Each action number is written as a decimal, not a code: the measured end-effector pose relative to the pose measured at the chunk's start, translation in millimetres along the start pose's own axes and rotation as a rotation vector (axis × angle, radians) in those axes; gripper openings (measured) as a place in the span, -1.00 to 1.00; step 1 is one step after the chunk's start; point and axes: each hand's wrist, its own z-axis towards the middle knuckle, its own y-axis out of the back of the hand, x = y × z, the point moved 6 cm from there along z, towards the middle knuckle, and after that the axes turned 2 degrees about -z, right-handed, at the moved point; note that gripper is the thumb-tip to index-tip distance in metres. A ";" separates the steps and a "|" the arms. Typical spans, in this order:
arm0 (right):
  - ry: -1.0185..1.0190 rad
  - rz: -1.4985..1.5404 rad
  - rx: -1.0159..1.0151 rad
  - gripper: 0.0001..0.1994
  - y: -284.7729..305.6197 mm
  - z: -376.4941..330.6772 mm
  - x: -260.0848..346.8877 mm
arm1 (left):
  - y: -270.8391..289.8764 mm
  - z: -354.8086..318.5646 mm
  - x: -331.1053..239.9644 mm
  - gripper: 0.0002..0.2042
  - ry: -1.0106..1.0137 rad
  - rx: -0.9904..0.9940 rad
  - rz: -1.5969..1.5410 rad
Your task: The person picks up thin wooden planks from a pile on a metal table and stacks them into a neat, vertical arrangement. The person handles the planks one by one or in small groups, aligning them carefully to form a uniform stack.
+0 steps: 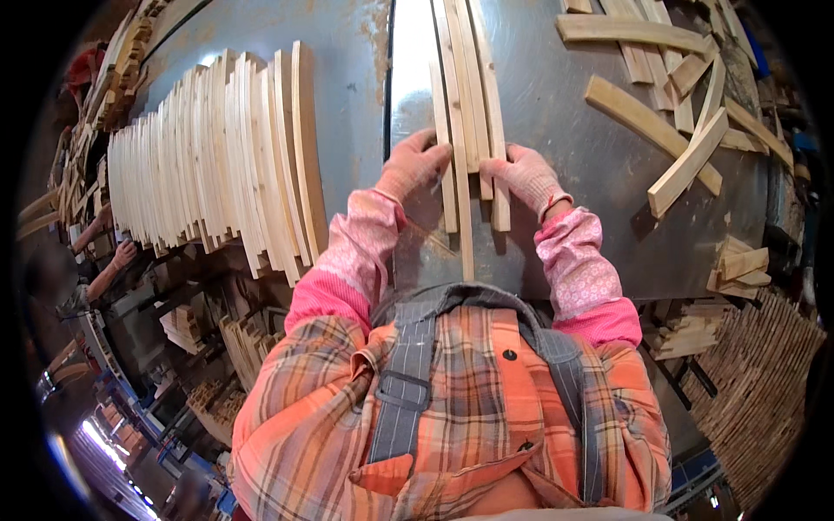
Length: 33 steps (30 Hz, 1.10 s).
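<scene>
Several pale wooden slats [473,104] lie side by side on the metal tabletop [565,174] in front of me, their near ends uneven. One slat sticks out farther toward my body than the others. My left hand [417,163], in a knit glove, is closed against the left edge of this bundle, thumb on the outermost slat. On the opposite edge, my gloved right hand [527,178] grips the rightmost slat with curled fingers. The bundle sits between both hands; its far ends run out of view at the top.
A long row of upright, tightly packed slats [200,156] stands to the left. Loose curved wooden pieces [656,130] lie crossed over each other at the right. Stacked strips [756,391] fill the lower right. Another person's hand [124,253] shows at the far left.
</scene>
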 end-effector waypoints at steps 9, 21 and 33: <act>0.118 -0.258 -0.477 -0.29 40.4 49.3 53.3 | 26.5 52.5 -46.8 -0.35 -0.069 -0.278 0.411; 0.694 0.047 -0.560 -0.47 104.1 -3.0 224.4 | 4.4 11.4 -226.4 -0.46 -0.802 -0.277 0.452; 0.724 -0.214 -0.388 -0.23 102.5 -72.9 219.7 | -13.0 -48.1 -232.7 -0.35 -0.737 0.034 0.522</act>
